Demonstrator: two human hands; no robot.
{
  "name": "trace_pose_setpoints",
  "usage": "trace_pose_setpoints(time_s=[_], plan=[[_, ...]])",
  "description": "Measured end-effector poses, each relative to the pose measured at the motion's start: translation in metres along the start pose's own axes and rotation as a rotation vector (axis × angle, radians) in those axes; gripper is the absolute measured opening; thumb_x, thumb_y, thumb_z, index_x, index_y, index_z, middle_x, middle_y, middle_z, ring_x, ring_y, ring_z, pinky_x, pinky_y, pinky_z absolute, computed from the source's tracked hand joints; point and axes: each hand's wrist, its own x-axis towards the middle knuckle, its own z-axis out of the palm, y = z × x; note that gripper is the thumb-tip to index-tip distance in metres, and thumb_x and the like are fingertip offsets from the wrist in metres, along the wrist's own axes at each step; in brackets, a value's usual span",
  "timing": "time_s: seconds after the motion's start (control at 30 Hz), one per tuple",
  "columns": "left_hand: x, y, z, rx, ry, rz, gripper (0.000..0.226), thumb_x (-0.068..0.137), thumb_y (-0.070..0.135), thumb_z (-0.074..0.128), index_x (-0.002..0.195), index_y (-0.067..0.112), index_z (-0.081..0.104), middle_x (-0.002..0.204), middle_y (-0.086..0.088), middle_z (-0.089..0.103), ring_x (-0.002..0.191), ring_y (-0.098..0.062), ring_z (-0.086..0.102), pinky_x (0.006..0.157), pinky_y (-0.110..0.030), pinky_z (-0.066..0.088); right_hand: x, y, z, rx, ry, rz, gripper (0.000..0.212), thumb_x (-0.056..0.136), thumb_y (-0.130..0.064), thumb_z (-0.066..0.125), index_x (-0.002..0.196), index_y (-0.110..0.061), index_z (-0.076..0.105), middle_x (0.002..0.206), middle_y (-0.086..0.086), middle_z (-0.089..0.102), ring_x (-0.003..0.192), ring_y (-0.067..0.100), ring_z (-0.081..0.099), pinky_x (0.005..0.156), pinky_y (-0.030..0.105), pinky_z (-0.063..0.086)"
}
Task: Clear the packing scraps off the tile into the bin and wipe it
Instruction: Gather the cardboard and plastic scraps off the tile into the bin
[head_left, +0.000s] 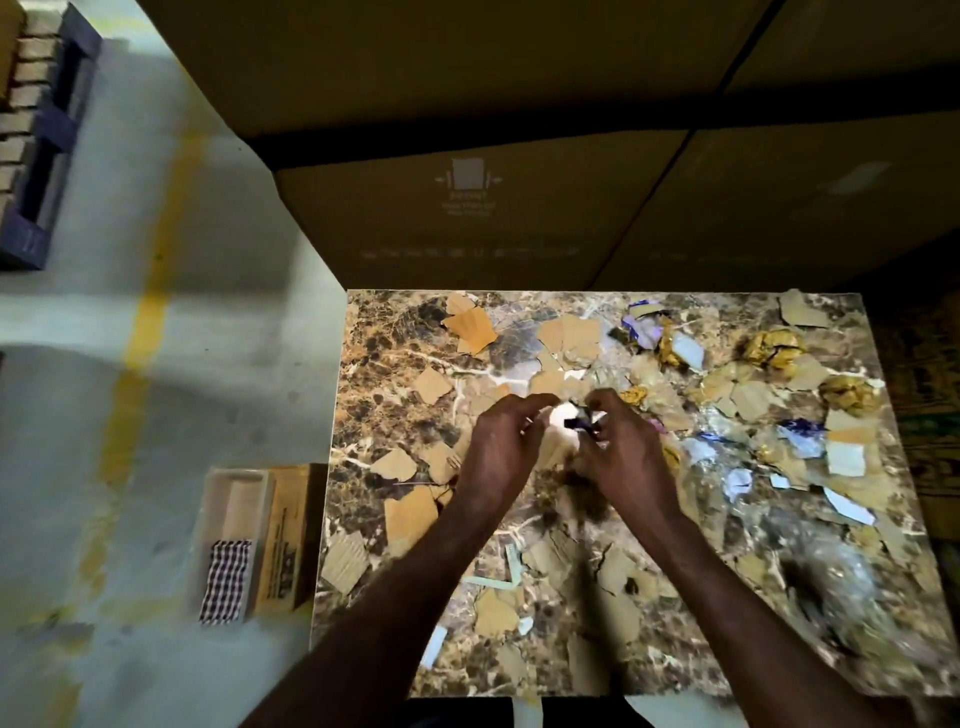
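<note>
- Head view, looking down: a brown marbled tile (395, 364) lies flat and fills the middle and right of the picture. It is the landmark for every place named below.
- Torn cardboard scraps (470, 327) are strewn across almost the whole face of the tile. Crumpled yellow paper balls (774, 347) sit near its far right corner, with white and blue paper bits (641, 325) toward its far edge. Clear plastic film (826, 566) lies blurred on its near right part.
- Both forearms reach in from the near edge of the tile, and the hands meet above its centre.
- The left hand (501, 441) has its fingers curled in around a pale scrap at the centre of the tile, which glare washes out.
- The right hand (621, 447) is curled too, its fingertips pinching a small dark piece (577, 423) against that same pale scrap. Judged from the pose, the hands are bunching scraps together so they can be lifted as one load.
- Just off the left edge of the tile, on the pale floor (156, 364), stands a small open box (241, 499), likely the bin, placed within easy reach. A checked cloth (226, 579) hangs over its near end, probably kept ready for wiping.
- Beyond the far edge of the tile, large cardboard cartons (467, 208) are stacked in shadow.
- Little seems cleared so far; wiping has not begun.
</note>
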Motion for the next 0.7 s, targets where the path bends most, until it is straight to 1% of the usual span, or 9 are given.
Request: trace_pose_setpoints(time_s=[0.03,0.1,0.23,0.27,0.33,0.4,0.5,0.6,0.7], plan=[[0.0,0.01,0.011,-0.01,-0.023,0.015,0.029,0.111,0.033,0.057,0.132,0.029,0.076,0.122,0.0,0.076,0.099,-0.012,0.071,0.092,-0.029,0.057,-0.01,0.014,-0.014,0.009,0.031,0.029,0.032,0.094,-0.007,0.072,0.114,-0.029,0.061,0.1,-0.005,0.072,0.088,0.013,0.071,0.072,0.026,0.055],[-0.001,0.023,0.034,0.001,-0.085,0.042,0.028,0.111,0.03,0.057,0.131,0.027,0.077,0.116,-0.002,0.076,0.101,-0.017,0.07,0.093,-0.033,0.055,-0.025,0.045,-0.035,-0.033,0.095,0.078,0.029,0.093,-0.007,0.074,0.115,-0.026,0.066,0.103,-0.003,0.073,0.091,0.016,0.07,0.077,0.028,0.054],[-0.005,0.047,0.081,0.087,-0.247,0.122,0.03,0.108,0.021,0.059,0.131,0.023,0.076,0.112,-0.008,0.073,0.105,-0.028,0.069,0.091,-0.032,0.049,-0.043,0.097,-0.06,-0.134,0.175,0.078,0.027,0.089,-0.003,0.074,0.112,-0.016,0.069,0.109,0.006,0.069,0.093,0.03,0.07,0.082,0.037,0.056],[-0.006,0.053,0.092,0.118,-0.288,0.145,0.03,0.108,0.02,0.058,0.131,0.023,0.076,0.112,-0.009,0.073,0.105,-0.029,0.068,0.089,-0.032,0.048,-0.047,0.106,-0.062,-0.127,0.174,0.089,0.026,0.09,-0.004,0.075,0.113,-0.015,0.07,0.112,0.008,0.067,0.094,0.03,0.069,0.083,0.036,0.055],[-0.011,0.064,0.11,0.189,-0.344,0.185,0.029,0.105,0.017,0.059,0.127,0.021,0.078,0.112,-0.012,0.074,0.103,-0.029,0.068,0.086,-0.031,0.047,-0.051,0.119,-0.061,-0.123,0.163,0.123,0.024,0.093,-0.009,0.075,0.116,-0.014,0.071,0.114,0.007,0.065,0.097,0.028,0.066,0.081,0.028,0.048],[-0.015,0.068,0.123,0.276,-0.396,0.184,0.031,0.102,0.013,0.059,0.125,0.023,0.078,0.112,-0.011,0.075,0.102,-0.029,0.07,0.084,-0.032,0.051,-0.054,0.126,-0.056,-0.112,0.134,0.171,0.024,0.095,-0.012,0.074,0.119,-0.017,0.069,0.113,0.005,0.064,0.098,0.027,0.066,0.08,0.026,0.045],[-0.02,0.07,0.136,0.361,-0.412,0.11,0.03,0.099,0.015,0.059,0.121,0.024,0.079,0.113,-0.011,0.075,0.101,-0.029,0.073,0.082,-0.036,0.057,-0.059,0.128,-0.049,-0.054,0.093,0.179,0.029,0.095,-0.012,0.073,0.122,-0.018,0.063,0.107,0.002,0.069,0.094,0.022,0.066,0.078,0.032,0.052],[-0.024,0.075,0.147,0.422,-0.403,0.061,0.023,0.099,0.016,0.06,0.112,0.021,0.079,0.106,-0.01,0.074,0.094,-0.029,0.074,0.077,-0.038,0.061,-0.063,0.131,-0.049,-0.052,0.028,0.214,0.026,0.095,-0.014,0.075,0.111,-0.025,0.057,0.098,-0.003,0.071,0.086,0.018,0.068,0.068,0.03,0.05],[-0.022,0.078,0.148,0.426,-0.381,0.063,0.019,0.102,0.021,0.062,0.11,0.017,0.078,0.104,-0.01,0.072,0.093,-0.029,0.072,0.078,-0.041,0.061,-0.062,0.132,-0.051,-0.056,-0.013,0.22,0.032,0.092,-0.012,0.075,0.111,-0.03,0.058,0.101,-0.005,0.07,0.09,0.018,0.069,0.071,0.032,0.056]])
